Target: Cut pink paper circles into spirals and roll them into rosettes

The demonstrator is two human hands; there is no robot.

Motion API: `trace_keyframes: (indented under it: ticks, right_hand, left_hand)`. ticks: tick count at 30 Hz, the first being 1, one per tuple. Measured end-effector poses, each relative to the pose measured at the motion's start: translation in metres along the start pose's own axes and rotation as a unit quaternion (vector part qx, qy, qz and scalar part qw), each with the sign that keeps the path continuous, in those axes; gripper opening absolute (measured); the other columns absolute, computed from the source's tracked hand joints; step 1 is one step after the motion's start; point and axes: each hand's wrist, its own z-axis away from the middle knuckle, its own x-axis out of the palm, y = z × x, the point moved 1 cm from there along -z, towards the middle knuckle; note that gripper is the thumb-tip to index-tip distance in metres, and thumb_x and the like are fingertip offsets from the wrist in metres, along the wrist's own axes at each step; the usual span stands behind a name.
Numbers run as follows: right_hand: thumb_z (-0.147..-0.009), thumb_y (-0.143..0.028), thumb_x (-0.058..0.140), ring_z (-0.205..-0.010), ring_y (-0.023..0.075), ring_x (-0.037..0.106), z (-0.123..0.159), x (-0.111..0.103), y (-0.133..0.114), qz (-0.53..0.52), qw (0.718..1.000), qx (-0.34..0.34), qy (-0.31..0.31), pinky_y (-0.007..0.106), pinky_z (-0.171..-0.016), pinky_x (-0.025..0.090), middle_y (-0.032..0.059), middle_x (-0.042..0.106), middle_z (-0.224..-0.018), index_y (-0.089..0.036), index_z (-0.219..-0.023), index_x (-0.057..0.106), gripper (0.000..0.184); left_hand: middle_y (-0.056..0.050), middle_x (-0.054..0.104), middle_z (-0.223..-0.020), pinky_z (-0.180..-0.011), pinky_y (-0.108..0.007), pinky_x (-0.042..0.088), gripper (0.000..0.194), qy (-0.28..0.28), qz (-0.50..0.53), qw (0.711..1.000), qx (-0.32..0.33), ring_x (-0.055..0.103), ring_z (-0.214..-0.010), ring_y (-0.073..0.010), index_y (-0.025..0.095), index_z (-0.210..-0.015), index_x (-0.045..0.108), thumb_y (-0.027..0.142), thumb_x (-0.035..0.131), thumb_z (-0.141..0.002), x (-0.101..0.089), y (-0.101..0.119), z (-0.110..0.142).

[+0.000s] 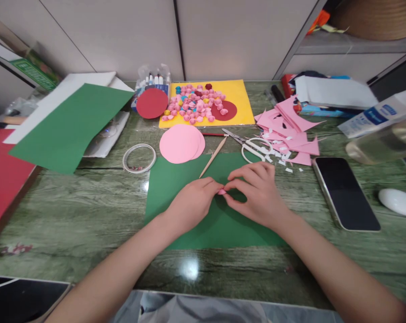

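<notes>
A small pink paper piece (221,192) is pinched between my two hands over a green paper sheet (203,231). My left hand (194,202) grips it from the left with closed fingers. From the right, thumb and fingertip of my right hand (256,193) meet on the same piece, the other fingers curved above. Its exact shape is mostly hidden by the fingertips. Just beyond lie a pointed wooden stick (213,157), white-handled scissors (253,148) and stacked pink paper circles (179,143).
Many small rolled paper flowers (192,105) cover a yellow sheet (243,101) at the back. Pink paper scraps (290,130) lie right of the scissors. A tape roll (139,158) is at left; a phone (346,193) and white mouse (398,202) are at right.
</notes>
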Motion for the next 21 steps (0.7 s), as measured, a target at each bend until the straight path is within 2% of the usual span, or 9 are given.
trace_keyframes:
  ticks: [7, 13, 21]
  right_hand:
    - [-0.076, -0.027, 0.062, -0.086, 0.0192, 0.05, 0.0, 0.0, 0.002, -0.01, 1.0, 0.017, -0.001, 0.039, -0.082, 0.028, 0.0013, 0.064, -0.086, -0.022, -0.071, 0.061, 0.007]
    - [-0.074, -0.027, 0.064, -0.088, 0.0199, 0.05, -0.002, -0.003, 0.002, -0.043, 0.998, 0.041, -0.009, 0.039, -0.081, 0.029, 0.0015, 0.063, -0.087, -0.022, -0.07, 0.061, 0.007]
    - [-0.073, -0.033, 0.065, -0.089, 0.0206, 0.051, -0.005, -0.01, 0.004, -0.087, 0.993, 0.086, -0.002, 0.037, -0.08, 0.032, 0.0024, 0.062, -0.085, -0.021, -0.066, 0.055, 0.016]
  left_hand:
    - [-0.006, 0.062, -0.089, -0.078, -0.03, 0.047, 0.028, 0.004, 0.007, 1.0, -0.006, 0.057, -0.083, -0.0153, 0.013, -0.096, 0.058, 0.018, 0.031, -0.09, -0.003, 0.004, 0.001]
    - [-0.005, 0.064, -0.091, -0.078, -0.029, 0.046, 0.02, 0.031, 0.094, 0.994, -0.037, 0.058, -0.085, -0.0154, 0.015, -0.095, 0.059, 0.027, 0.046, -0.085, -0.008, 0.009, 0.001]
    - [-0.003, 0.067, -0.086, -0.072, -0.024, 0.046, 0.02, 0.06, 0.2, 0.975, -0.074, 0.06, -0.078, -0.0124, 0.018, -0.089, 0.063, 0.031, 0.05, -0.084, -0.01, 0.005, -0.002]
